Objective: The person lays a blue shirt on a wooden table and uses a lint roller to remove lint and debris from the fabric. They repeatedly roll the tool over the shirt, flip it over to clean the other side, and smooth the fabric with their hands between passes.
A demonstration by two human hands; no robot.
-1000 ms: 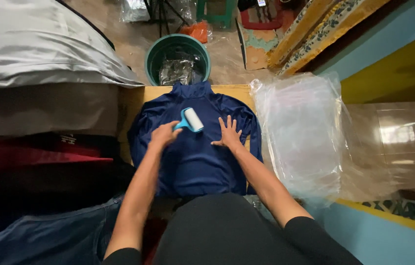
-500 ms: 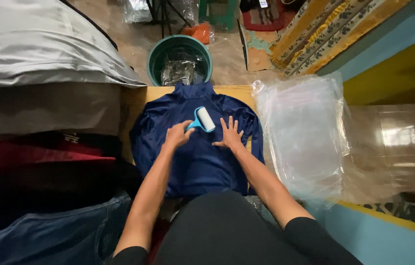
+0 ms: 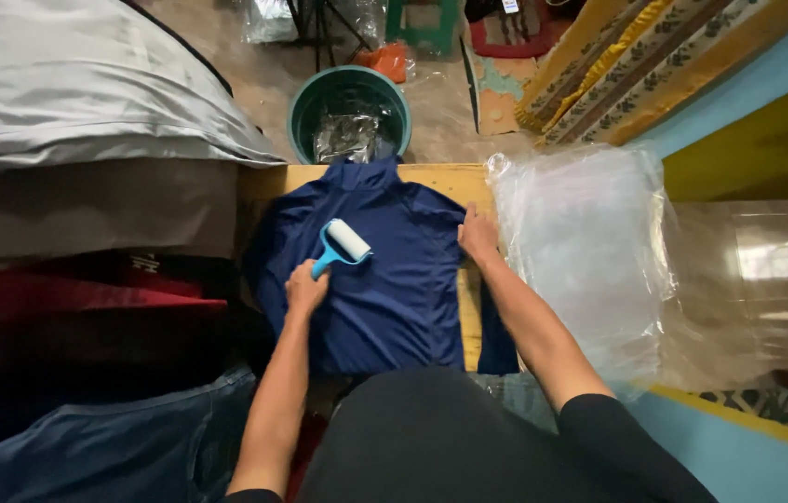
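Lint roller [image 3: 343, 244] (blue handle) rests mid-chest on the navy shirt [image 3: 384, 279], left hand [image 3: 305, 287] gripping it; right hand [image 3: 478, 235], fingers loosely spread, pins the shirt's edge; lower half looks unrolled.

A wooden table [image 3: 473, 182] sits at the centre of the frame, its yellowish top showing along the upper edge and in a strip at the right. A navy blue garment [image 3: 384, 279] lies spread flat on it, collar toward the top. A stack of clear plastic bags [image 3: 580, 251] lies at the table's right side.
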